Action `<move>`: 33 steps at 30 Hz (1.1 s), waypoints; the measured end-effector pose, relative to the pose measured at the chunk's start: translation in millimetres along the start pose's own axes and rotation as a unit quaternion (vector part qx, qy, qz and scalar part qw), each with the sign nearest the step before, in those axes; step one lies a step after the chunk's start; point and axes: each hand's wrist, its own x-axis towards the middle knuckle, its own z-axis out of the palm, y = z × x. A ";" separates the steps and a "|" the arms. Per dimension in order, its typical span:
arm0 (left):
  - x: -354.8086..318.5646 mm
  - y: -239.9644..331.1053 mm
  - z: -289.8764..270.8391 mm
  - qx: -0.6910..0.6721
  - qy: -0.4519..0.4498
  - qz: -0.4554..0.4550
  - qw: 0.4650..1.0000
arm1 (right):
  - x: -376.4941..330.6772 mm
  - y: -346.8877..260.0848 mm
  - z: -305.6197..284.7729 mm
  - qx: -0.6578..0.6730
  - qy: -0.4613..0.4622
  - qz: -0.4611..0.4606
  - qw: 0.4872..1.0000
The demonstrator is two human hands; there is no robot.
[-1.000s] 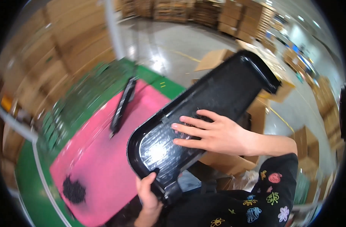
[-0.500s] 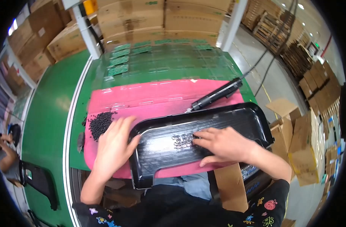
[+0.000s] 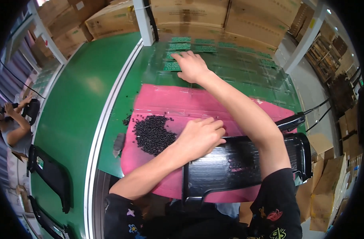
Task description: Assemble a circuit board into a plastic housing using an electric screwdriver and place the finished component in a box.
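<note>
A long black plastic housing (image 3: 218,171) with raised edges lies across the pink mat in front of me. My left hand (image 3: 202,137) is curled over its far left corner, fingers bent at the rim; the fingertips are partly hidden. Stretched out to the far side of the table, my right hand (image 3: 191,67) reaches over small green circuit boards (image 3: 172,66) set in a clear plastic tray (image 3: 229,73). Its thumb and fingers are apart, with the fingertips over one board. My right forearm covers part of the housing.
A heap of small black parts (image 3: 152,133) spreads over the pink mat (image 3: 170,93). An electric screwdriver (image 3: 290,122) lies beyond the housing at right. A grey lump (image 3: 119,144) sits at the mat's left. Another person (image 3: 18,123) sits far left, near similar black housings (image 3: 52,177).
My right hand has left the housing and reached far forward to the circuit boards. My left hand has moved onto the housing's far left corner. The view has swung left.
</note>
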 end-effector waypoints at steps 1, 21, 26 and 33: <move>-1.1 -1.3 0.1 0.002 -0.002 -0.004 1.000 | 7.5 -2.3 4.5 0.013 -0.018 0.007 1.000; 6.0 33.5 -25.8 -0.271 0.161 -0.126 0.941 | -260.6 -35.3 -149.4 0.645 0.151 0.099 0.743; 3.2 44.0 -25.9 -0.333 0.059 -0.160 0.928 | -314.4 -3.5 -139.8 0.536 0.156 0.105 0.823; -1.0 56.9 -13.3 -0.217 -0.117 -0.142 0.959 | -349.0 30.7 -115.8 0.394 0.040 0.041 0.917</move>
